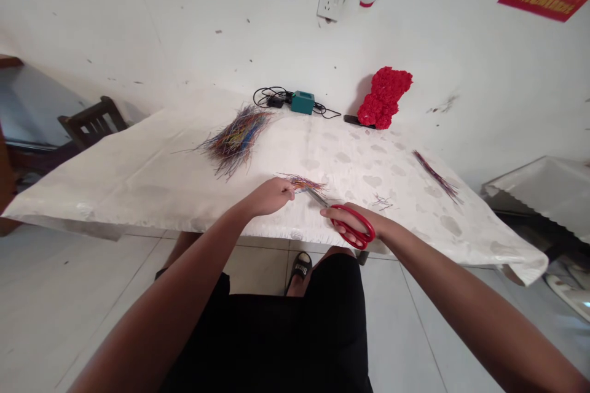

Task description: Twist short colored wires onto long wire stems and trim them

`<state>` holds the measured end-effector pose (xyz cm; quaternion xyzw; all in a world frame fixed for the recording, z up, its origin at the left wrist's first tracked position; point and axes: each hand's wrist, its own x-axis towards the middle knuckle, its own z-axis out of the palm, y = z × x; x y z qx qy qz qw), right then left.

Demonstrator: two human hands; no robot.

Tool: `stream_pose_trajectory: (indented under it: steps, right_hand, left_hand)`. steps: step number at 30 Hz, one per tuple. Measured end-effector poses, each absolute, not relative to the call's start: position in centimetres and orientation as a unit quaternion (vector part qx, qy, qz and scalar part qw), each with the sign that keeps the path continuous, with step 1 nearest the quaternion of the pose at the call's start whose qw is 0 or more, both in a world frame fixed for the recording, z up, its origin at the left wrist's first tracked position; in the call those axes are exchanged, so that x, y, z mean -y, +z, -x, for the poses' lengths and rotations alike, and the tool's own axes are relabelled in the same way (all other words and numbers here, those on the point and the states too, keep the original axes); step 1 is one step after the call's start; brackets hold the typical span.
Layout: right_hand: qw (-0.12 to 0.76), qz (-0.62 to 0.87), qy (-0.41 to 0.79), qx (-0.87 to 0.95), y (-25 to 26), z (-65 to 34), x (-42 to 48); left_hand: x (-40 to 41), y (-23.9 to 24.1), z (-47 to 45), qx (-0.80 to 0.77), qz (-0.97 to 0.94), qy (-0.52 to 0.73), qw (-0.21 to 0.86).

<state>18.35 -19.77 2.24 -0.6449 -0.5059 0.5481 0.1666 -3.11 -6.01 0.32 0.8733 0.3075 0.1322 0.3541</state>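
My left hand [275, 195] is closed, with its fingers pinched on a small bundle of thin coloured wires [312, 184] near the table's front edge. Red-handled scissors [364, 234] are in my right hand [346, 221], its fingers wrapped through the handle loops. The blades point left and reach the wires just beside my left fingertips; whether they cut into a strand cannot be made out. A large loose heap of similar wires [237, 138] lies to the left, farther back. Off to the right rests a thin, narrow bundle of wires [436, 176].
A few short wire snippets [382, 201] lie right of the scissors. Along the wall stand a teal box [303, 102] with black cords and a red flower-textured figure [386, 98] beside a black object. A pale, patterned cloth [152, 166] covers the table. A wooden chair [94, 123] is at left.
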Motion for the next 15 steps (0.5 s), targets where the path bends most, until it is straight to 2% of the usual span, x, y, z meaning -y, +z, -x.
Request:
stream_pose_trajectory:
  steps: [6,15]
  right_hand:
    - [0.163,0.657,0.509,0.532,2.19,-18.43,19.49]
    - [0.168,0.654,0.518,0.525,2.21,-18.28,19.83]
  left_hand:
    - [6.1,0.46,3.27,-0.311,-0.874,0.128,0.351]
    - [5.83,0.22,3.76,-0.309,-0.88,0.134,0.334]
